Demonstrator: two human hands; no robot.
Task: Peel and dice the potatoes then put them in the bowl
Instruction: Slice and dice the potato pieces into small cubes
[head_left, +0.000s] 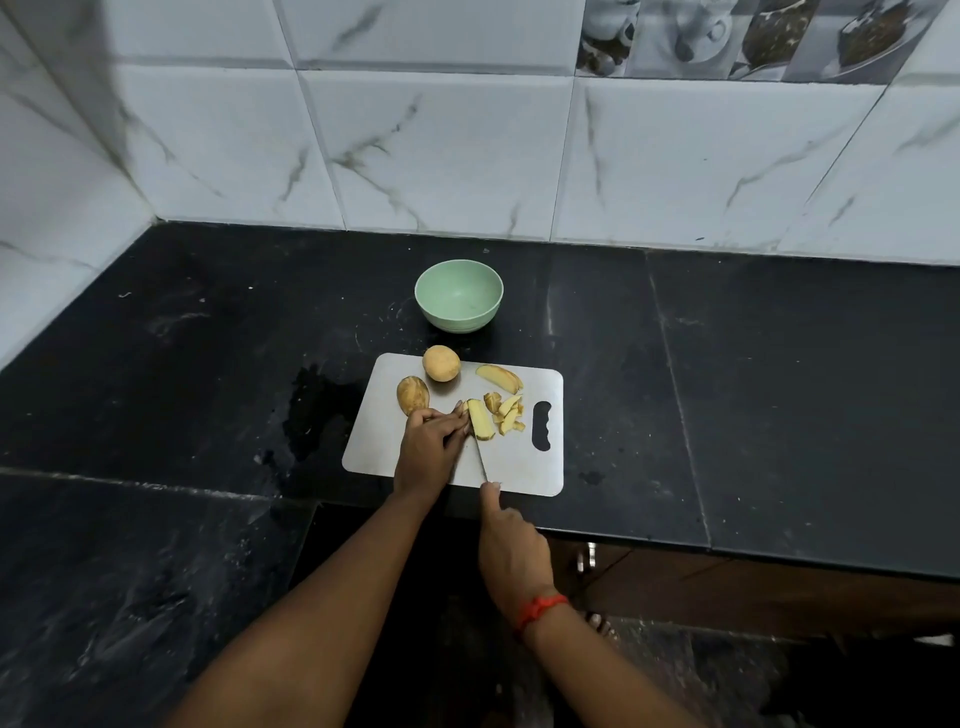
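On the steel cutting board (524, 467) my left hand (428, 449) presses its fingertips on a pale potato piece (480, 426). My right hand (511, 553) grips a knife (481, 460), its blade running up beside that piece. Cut strips and wedges (508, 413) lie just right of it, and a larger wedge (500, 378) lies further back. A whole round potato (441, 363) and a second unpeeled potato (412, 395) rest on the board's left part. The empty green bowl (459, 294) stands behind the board.
The board lies on a black stone counter (779, 389) near its front edge. A wet patch (317, 410) darkens the counter left of the board. White marble tiles (467, 156) form the wall behind and to the left.
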